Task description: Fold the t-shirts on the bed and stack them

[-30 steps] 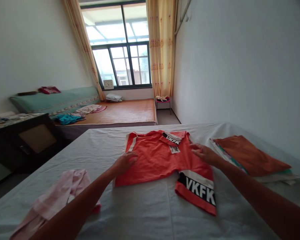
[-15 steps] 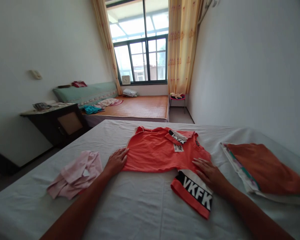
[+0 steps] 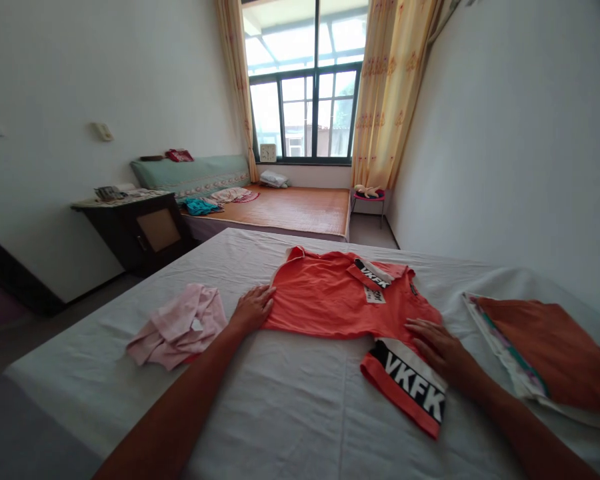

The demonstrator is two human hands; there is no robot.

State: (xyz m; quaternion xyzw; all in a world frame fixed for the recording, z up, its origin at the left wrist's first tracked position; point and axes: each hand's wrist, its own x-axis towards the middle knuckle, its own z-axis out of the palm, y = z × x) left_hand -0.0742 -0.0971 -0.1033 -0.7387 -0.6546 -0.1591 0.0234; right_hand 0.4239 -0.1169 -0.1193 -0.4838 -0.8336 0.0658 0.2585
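Far left I've got a crumpled pale-pink cloth garment (image 3: 180, 327) on a wrinkled white cloth sheet (image 3: 290, 407). Next, my left hand (image 3: 253, 310) lies at the left edge of an orange-red fabric T-shirt (image 3: 325, 300), fingers extended, close together. There's the shirt, laid out mid-sheet, one VKFK-lettered sleeve folded over it, the other angled toward me. My right hand (image 3: 437, 350) rests flat beside that nearer sleeve, fingers slightly spread. Farther right, apart: a folded cloth stack, rust-orange on top (image 3: 555, 340).
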